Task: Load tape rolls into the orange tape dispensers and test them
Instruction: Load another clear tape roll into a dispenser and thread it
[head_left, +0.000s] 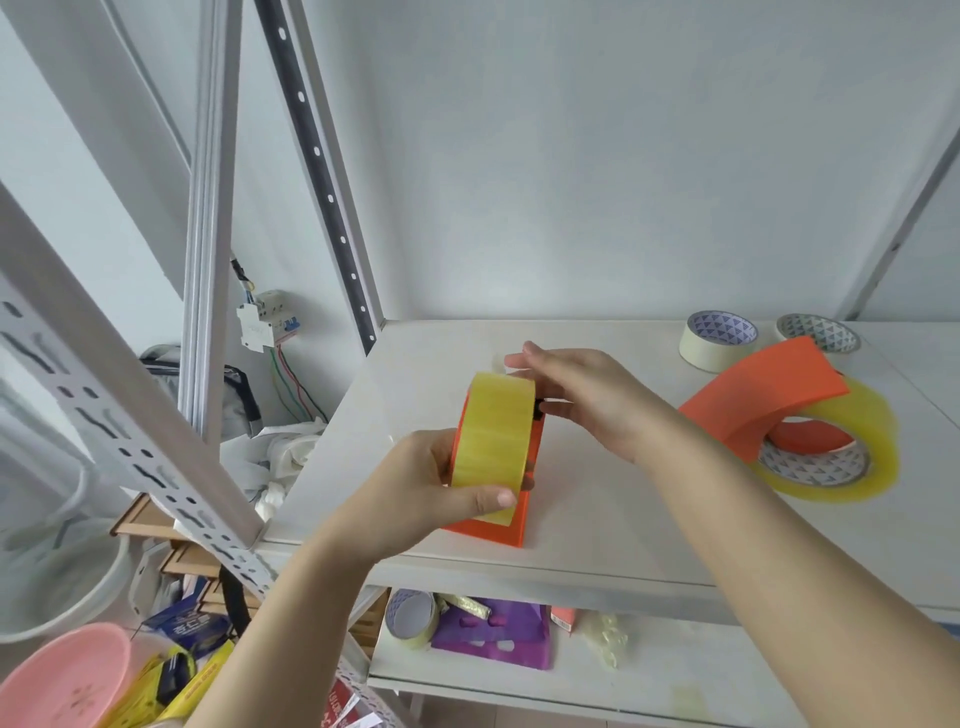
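An orange tape dispenser (491, 530) stands on the white shelf (597, 519) with a yellowish clear tape roll (493, 431) seated in it. My left hand (431, 488) grips the roll and dispenser from the left, thumb across the front of the roll. My right hand (587, 400) reaches over the top far side of the dispenser, fingers pinched by its black part; whatever they pinch is hidden. A second orange dispenser (763, 395) lies to the right with another clear tape roll (841, 457) in it.
Two masking tape rolls (719, 340) (818, 332) sit at the back right of the shelf. A perforated metal upright (130, 431) crosses the left foreground. The lower shelf holds a tape roll (413, 618) and a purple bag (498, 636). A pink basin (62, 680) lies bottom left.
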